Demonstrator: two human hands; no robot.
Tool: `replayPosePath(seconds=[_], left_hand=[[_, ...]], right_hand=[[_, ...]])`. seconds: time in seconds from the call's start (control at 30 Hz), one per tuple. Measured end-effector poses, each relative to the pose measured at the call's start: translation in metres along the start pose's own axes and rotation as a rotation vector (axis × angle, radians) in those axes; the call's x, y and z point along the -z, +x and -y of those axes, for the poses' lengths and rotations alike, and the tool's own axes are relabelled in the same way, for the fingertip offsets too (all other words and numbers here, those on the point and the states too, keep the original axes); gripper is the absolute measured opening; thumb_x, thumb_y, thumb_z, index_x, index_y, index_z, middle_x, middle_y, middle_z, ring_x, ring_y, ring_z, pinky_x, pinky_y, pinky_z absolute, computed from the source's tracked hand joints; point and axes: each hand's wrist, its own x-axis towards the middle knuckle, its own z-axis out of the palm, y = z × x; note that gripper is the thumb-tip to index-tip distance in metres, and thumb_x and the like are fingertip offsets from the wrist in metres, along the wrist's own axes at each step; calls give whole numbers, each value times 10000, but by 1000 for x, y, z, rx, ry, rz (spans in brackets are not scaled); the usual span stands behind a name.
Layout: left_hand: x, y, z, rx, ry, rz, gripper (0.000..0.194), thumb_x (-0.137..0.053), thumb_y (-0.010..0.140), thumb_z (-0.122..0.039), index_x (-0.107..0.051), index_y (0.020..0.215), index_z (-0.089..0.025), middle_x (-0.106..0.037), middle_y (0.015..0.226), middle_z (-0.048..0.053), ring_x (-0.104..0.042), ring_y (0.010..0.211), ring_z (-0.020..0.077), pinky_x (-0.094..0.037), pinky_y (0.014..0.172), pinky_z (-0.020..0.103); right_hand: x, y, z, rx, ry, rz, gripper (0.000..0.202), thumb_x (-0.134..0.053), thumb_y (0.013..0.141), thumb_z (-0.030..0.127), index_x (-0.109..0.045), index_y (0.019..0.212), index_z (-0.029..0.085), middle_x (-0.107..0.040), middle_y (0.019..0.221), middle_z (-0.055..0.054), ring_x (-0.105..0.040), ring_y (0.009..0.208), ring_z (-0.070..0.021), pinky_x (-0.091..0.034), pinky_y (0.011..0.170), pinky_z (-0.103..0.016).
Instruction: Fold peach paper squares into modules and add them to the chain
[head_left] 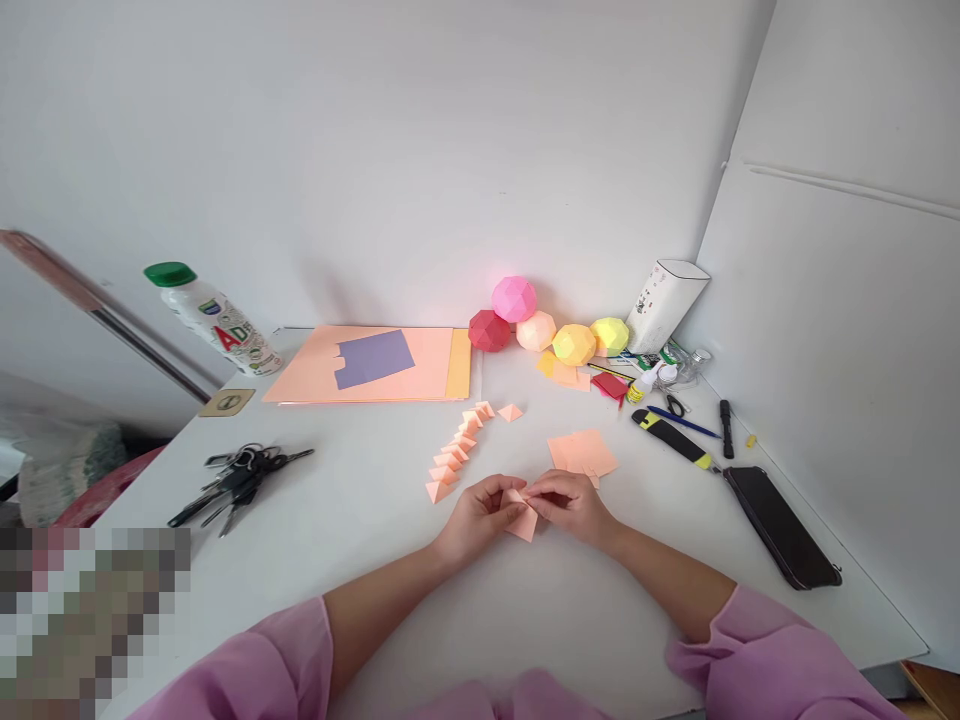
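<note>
While our left hand (478, 520) pinches the peach paper (524, 526), our right hand (573, 505) grips its upper edge; between these 2 hands, its length runs roughly toward us.

a craft corner, seemingly in a home, is suggested: a white table (360, 500) is set against white walls (420, 150), and on it faceted paper balls (575, 344), a row of folded peach pieces (455, 450), a utility knife (671, 438), a drink bottle (225, 325) and a bunch of keys (244, 480) can be seen.
</note>
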Motion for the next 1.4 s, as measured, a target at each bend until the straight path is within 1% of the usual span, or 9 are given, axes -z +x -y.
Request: replayPosePath(seconds=[0.2, 0.3, 0.37, 0.4, 0.6, 0.77, 0.9, 1.17, 1.4], left_hand=[[-1, 0, -1, -45, 52, 3, 281, -644, 739, -406, -588, 906, -187, -451, 589, -56, -464, 541, 88, -400, 536, 226], [0, 1, 1, -110, 79, -17, 255, -626, 752, -412, -596, 881, -195, -539, 813, 13, -514, 591, 93, -446, 561, 248], [0, 1, 2, -147, 136, -24, 236, -606, 769, -407, -619, 875, -197, -517, 1018, 62, -531, 623, 92, -470, 583, 266], [0, 1, 3, -159, 175, -23, 226, -593, 780, -402, -630, 873, -199, -505, 1049, 71, -536, 640, 97, -477, 592, 272], [-1, 0, -1, -215, 294, -35, 199, -572, 805, -371, -667, 836, -199, -564, 837, 52, -560, 742, 157, -492, 663, 296], [0, -1, -1, -197, 229, -19, 195, -574, 808, -354, -688, 851, -201, -618, 865, 61, -594, 774, 169, -497, 721, 317], [1, -1, -2, -209, 208, -11, 187, -581, 808, -343, -702, 844, -205, -649, 901, 71, -597, 853, 190, -491, 788, 336], [2, -3, -3, -181, 226, -11, 187, -581, 809, -339, -718, 840, -216, -656, 876, 69, -597, 832, 190, -496, 748, 326], [2, -3, -1, -159, 238, -21, 184, -577, 810, -335, -711, 821, -209, -635, 839, 55, -589, 795, 170, -486, 721, 297]], right_hand=[[-2, -1, 2, 76, -32, 18, 152, -559, 829, 278, -676, 889, 201, -666, 757, -63, -595, 634, -151, -473, 538, -274], [-3, -1, 3, 96, -36, 23, 149, -594, 800, 274, -668, 901, 192, -653, 750, -63, -581, 613, -146, -469, 519, -267], [-3, -1, 4, 101, -47, 12, 138, -596, 797, 265, -670, 885, 188, -650, 771, -73, -581, 616, -148, -465, 508, -264], [-3, -1, 4, 101, -51, 7, 134, -587, 803, 261, -671, 876, 186, -650, 783, -79, -583, 622, -150, -464, 506, -265], [-3, -1, 1, 61, -36, -11, 152, -580, 817, 307, -670, 860, 192, -646, 781, -75, -579, 638, -152, -464, 517, -269], [-2, -1, -2, -41, -59, -11, 185, -606, 795, 355, -667, 854, 190, -621, 726, -52, -536, 592, -138, -453, 524, -271], [-2, -1, -4, -68, -66, -2, 194, -606, 793, 367, -673, 819, 187, -606, 696, -44, -522, 576, -135, -438, 514, -267], [-1, 0, 0, -139, -10, 29, 197, -611, 789, 359, -661, 744, 174, -585, 678, -35, -502, 566, -125, -413, 501, -259], [-1, 0, 0, -124, 9, 22, 216, -616, 786, 375, -660, 717, 175, -591, 673, -36, -516, 575, -132, -422, 505, -259]])
